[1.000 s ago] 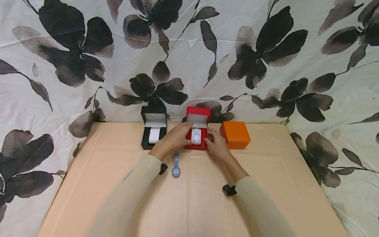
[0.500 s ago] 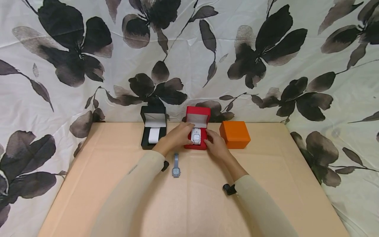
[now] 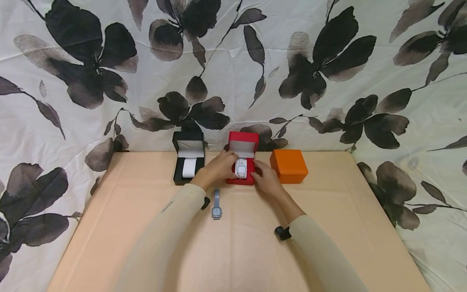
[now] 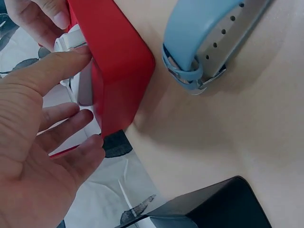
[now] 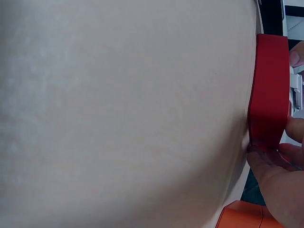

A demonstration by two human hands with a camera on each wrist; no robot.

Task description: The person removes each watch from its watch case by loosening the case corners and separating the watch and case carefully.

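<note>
My left hand (image 3: pixel 216 168), fingers loosely spread, has its thumb by the white watch (image 3: pixel 241 168) in the open red box (image 3: pixel 243 149), whose side my right hand (image 3: pixel 268 179) grips.

Red box (image 3: pixel 243 147) hemmed in, front lane free

Black box (image 3: pixel 189 149) left, orange box (image 3: pixel 289 167) right, floral cloth (image 3: pixel 233 87) behind. Left hand (image 3: pixel 215 168) and right hand (image 3: pixel 267 176) take up both its sides. Passable: over bench (image 3: pixel 248 231) between sleeves (image 3: pixel 321 249), blue watch (image 3: pixel 217 210) on lane's left.
</note>
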